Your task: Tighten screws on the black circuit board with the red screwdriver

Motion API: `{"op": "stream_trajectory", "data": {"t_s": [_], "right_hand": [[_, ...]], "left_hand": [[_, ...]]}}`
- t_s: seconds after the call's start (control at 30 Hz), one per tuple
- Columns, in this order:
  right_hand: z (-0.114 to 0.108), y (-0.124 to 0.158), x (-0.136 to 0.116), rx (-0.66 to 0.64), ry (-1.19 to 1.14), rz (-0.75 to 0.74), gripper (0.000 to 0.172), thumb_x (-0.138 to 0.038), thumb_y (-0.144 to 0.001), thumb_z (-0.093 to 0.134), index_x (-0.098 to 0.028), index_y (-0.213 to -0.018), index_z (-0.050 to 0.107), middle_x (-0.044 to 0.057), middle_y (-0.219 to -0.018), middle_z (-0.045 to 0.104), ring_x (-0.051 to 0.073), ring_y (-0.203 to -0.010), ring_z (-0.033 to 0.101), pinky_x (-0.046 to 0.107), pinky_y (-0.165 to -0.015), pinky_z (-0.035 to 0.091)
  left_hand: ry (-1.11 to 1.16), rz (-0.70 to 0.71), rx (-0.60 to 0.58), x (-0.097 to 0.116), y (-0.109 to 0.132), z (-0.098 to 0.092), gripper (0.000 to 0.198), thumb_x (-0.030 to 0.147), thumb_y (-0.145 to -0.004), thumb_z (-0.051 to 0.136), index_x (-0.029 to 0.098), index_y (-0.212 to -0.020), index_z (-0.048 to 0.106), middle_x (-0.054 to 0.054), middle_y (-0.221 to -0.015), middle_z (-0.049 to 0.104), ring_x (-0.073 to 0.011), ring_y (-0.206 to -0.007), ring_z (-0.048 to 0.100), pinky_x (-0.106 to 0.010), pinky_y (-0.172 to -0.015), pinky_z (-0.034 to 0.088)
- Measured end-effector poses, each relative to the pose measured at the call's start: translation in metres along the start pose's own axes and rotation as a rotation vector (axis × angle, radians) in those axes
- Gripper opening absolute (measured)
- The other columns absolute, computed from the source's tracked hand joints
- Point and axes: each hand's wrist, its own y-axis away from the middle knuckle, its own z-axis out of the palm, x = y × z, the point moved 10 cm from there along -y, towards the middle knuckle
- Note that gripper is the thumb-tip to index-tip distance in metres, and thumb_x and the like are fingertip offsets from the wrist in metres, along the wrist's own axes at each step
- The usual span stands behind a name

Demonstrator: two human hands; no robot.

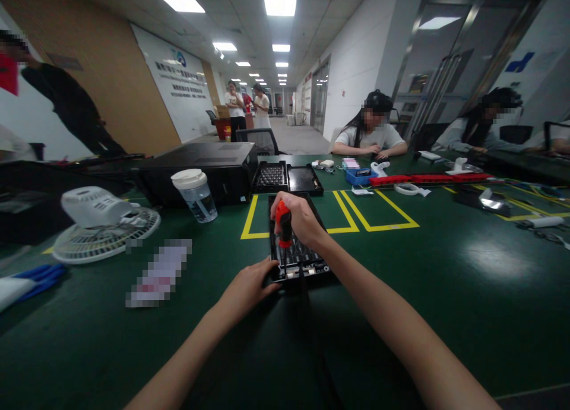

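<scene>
Upright in my right hand is a screwdriver with a red and black handle, my fingers closed around it. Its shaft points down into the front left part of a flat black case that lies on the green table. Small metal parts show along the case's near edge; whether the tip touches a screw is too small to tell. My left hand grips the near left corner of the case between thumb and fingers. A dark strap or cable runs from the near edge toward me.
Behind the case lies an open black screw-bit box beside a large black computer case. A cup, white fan and blurred packet are left. A blue tray and tape roll are right. Other people sit across.
</scene>
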Motion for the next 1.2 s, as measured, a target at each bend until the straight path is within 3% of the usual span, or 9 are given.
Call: {"op": "stream_trajectory", "data": {"t_s": [0.27,0.47,0.6,0.9,1.2], "right_hand": [[0.016,-0.002,0.006,-0.209,-0.175,0.053,0.037,-0.045,-0.087,0.034,-0.015,-0.073,0.051,0.000,-0.054,0.054,0.011,-0.048,0.054,0.023,-0.049,0.046],[0.022,-0.003,0.012,-0.297,-0.411,0.104,0.033,-0.045,-0.084,0.039,-0.015,-0.077,0.050,0.006,-0.082,0.061,0.012,-0.063,0.060,0.030,-0.063,0.052],[0.025,-0.001,0.014,-0.351,-0.494,0.132,0.031,-0.045,-0.083,0.041,-0.016,-0.078,0.047,0.007,-0.090,0.062,0.013,-0.070,0.063,0.036,-0.072,0.052],[0.026,0.003,0.016,-0.389,-0.512,0.170,0.028,-0.046,-0.082,0.041,-0.018,-0.081,0.042,0.008,-0.090,0.066,0.014,-0.065,0.064,0.031,-0.062,0.051],[0.023,0.001,0.014,-0.419,-0.513,0.084,0.031,-0.039,-0.086,0.033,-0.014,-0.086,0.051,0.005,-0.075,0.062,0.014,-0.055,0.061,0.030,-0.056,0.048]], "left_hand": [[0.018,-0.031,-0.006,0.000,-0.001,0.000,0.043,0.031,-0.075,0.057,0.024,-0.117,0.053,-0.005,-0.128,0.055,-0.0213,-0.114,0.054,-0.033,-0.098,0.039],[0.034,-0.027,0.005,0.001,0.000,-0.003,0.043,0.031,-0.075,0.058,0.026,-0.117,0.053,-0.004,-0.129,0.055,-0.0219,-0.114,0.054,-0.034,-0.098,0.039],[0.026,0.014,0.028,0.002,0.001,-0.003,0.043,0.032,-0.076,0.057,0.025,-0.118,0.053,-0.005,-0.130,0.053,-0.0225,-0.114,0.054,-0.035,-0.098,0.039],[0.011,0.032,0.024,-0.002,-0.001,0.000,0.044,0.033,-0.076,0.057,0.024,-0.118,0.052,-0.006,-0.129,0.054,-0.0218,-0.113,0.055,-0.034,-0.097,0.040],[0.015,0.038,0.033,0.002,-0.001,-0.003,0.042,0.033,-0.076,0.057,0.023,-0.117,0.053,-0.006,-0.128,0.055,-0.0231,-0.112,0.055,-0.034,-0.096,0.041]]}}
